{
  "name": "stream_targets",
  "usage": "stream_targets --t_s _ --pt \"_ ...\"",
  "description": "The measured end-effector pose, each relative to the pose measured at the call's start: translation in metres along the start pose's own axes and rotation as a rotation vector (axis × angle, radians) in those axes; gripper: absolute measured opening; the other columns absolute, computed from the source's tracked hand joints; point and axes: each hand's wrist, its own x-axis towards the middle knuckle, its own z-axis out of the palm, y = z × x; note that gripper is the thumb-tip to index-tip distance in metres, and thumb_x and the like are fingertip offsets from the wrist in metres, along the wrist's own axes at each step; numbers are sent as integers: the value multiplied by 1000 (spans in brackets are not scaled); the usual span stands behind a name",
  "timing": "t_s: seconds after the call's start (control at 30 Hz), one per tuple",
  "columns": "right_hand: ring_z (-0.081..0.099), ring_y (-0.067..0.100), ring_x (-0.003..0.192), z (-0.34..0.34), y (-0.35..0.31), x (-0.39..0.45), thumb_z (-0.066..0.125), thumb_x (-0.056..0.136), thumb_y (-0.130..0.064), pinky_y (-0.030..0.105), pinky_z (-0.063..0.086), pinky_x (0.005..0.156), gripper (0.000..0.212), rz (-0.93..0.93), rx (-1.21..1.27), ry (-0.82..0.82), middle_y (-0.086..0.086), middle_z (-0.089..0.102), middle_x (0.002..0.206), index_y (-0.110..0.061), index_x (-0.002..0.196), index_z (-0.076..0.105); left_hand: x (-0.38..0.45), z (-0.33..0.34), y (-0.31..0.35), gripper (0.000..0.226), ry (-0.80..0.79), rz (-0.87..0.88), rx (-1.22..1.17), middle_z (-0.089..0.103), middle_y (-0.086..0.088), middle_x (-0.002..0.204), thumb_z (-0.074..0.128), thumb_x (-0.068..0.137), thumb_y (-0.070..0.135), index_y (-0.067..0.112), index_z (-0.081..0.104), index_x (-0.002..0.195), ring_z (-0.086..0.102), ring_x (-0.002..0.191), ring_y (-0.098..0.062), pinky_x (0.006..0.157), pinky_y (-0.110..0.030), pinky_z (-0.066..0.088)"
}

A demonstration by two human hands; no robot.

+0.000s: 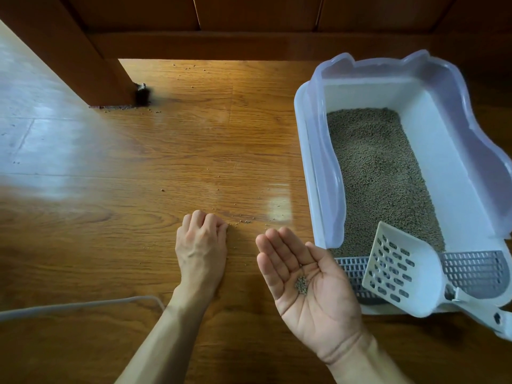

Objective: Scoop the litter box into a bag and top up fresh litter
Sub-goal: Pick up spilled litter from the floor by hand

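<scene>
A white litter box (313,173) with a pale purple rim stands on the wooden floor at the right, filled with brown litter (379,173). A white slotted scoop (401,270) lies across its near end, over a grey grate. My right hand (307,284) is held palm up just left of the box, fingers straight, with a small heap of litter pellets (301,285) in the palm. My left hand (202,245) rests knuckles up on the floor, fingertips curled down onto scattered pellets (243,221). Whether it pinches any is hidden.
Loose pellets dot the floor (166,162) ahead of my hands and near a dark wooden furniture leg (91,65) at the upper left. A dark tuft (142,94) sits at the leg's foot. A grey cable (83,304) runs along the lower left.
</scene>
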Motion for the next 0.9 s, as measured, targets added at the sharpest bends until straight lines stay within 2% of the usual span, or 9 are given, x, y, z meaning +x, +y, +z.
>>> stream_targets --t_s 0.13,0.27,0.37,0.47,0.6,0.8,0.9 --pt "57 39 124 0 -2 0 34 100 -24 47 50 101 49 -6 9 11 29 63 123 11 118 64 0 3 0 10 4 21 -6 57 -7 88 61 95 19 11 61 88 53 83 -29 69 -42 45" --pt "57 39 124 -2 -3 -1 33 101 -25 47 50 101 50 -17 -1 36 28 63 123 11 118 64 2 0 15 23 21 77 -89 55 -3 86 46 96 30 14 59 88 49 80 -23 68 -38 44" --pt "58 39 122 0 -3 -3 35 99 -24 47 51 99 49 -28 -8 56 29 64 122 11 116 65 6 6 22 19 -1 136 -118 55 -2 86 51 96 28 14 60 86 49 81 -22 69 -38 44" --pt "65 39 112 6 -5 -5 42 94 -22 47 58 87 45 -46 26 62 29 68 113 11 106 69 10 15 21 11 -34 176 -119 55 0 88 61 95 22 15 62 87 48 83 -21 72 -39 44" --pt "69 39 101 10 -8 -6 47 87 -21 46 61 77 41 -74 67 48 28 71 104 10 96 73 10 19 18 19 -39 244 -84 56 2 87 55 95 27 15 65 84 48 82 -20 72 -37 42" --pt "64 40 113 9 -3 -6 43 94 -22 48 57 89 44 -21 28 98 29 67 114 11 107 69 18 17 17 13 -51 260 -39 57 0 87 63 94 24 15 65 85 49 85 -22 71 -37 42" --pt "64 41 112 8 -2 -5 41 94 -22 48 57 87 46 -22 40 90 30 67 114 12 106 69 23 18 21 22 -99 262 47 56 -3 87 47 97 27 14 61 86 50 83 -24 70 -36 43"
